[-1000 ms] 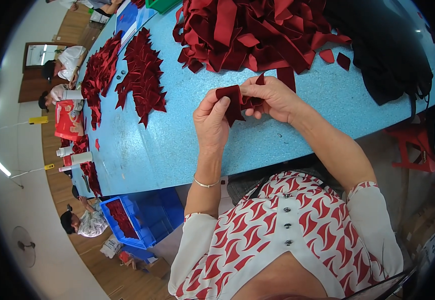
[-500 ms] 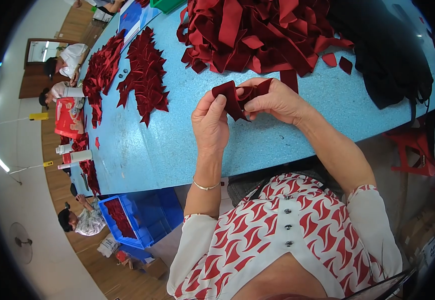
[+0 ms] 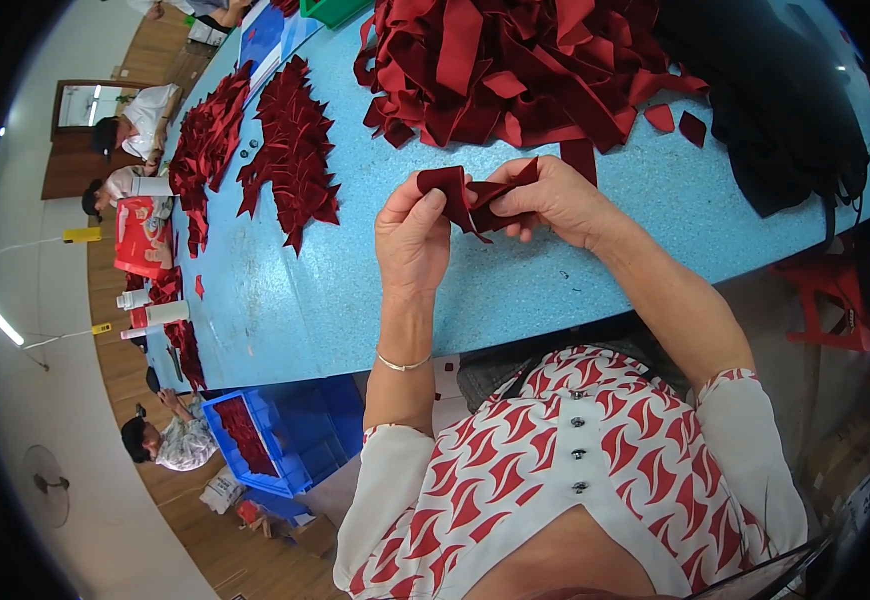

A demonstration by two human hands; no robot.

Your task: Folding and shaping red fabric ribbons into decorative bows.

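Between my two hands, above the blue table (image 3: 285, 320), is a dark red ribbon (image 3: 442, 184), looped and folded in the middle. My left hand (image 3: 413, 235) pinches its left loop between thumb and fingers. My right hand (image 3: 555, 200) grips the gathered right part, thumb on top, and covers some of the folds. Just beyond my hands lies a large heap of loose red ribbon strips (image 3: 475, 90). One strip end (image 3: 579, 160) sticks out from the heap behind my right hand. To the left rests a pile of folded red bows (image 3: 290, 150).
Another red pile (image 3: 205, 135) lies farther left. A black cloth (image 3: 770, 120) covers the table's right side, near two small red scraps (image 3: 692, 129). A blue crate (image 3: 290, 430) stands below the table edge at left, a red stool (image 3: 835, 310) at right. Other people sit along the far left.
My left hand has shifted slightly left, pulling its loop flatter. My right fingers have closed further over the folded middle of the ribbon.
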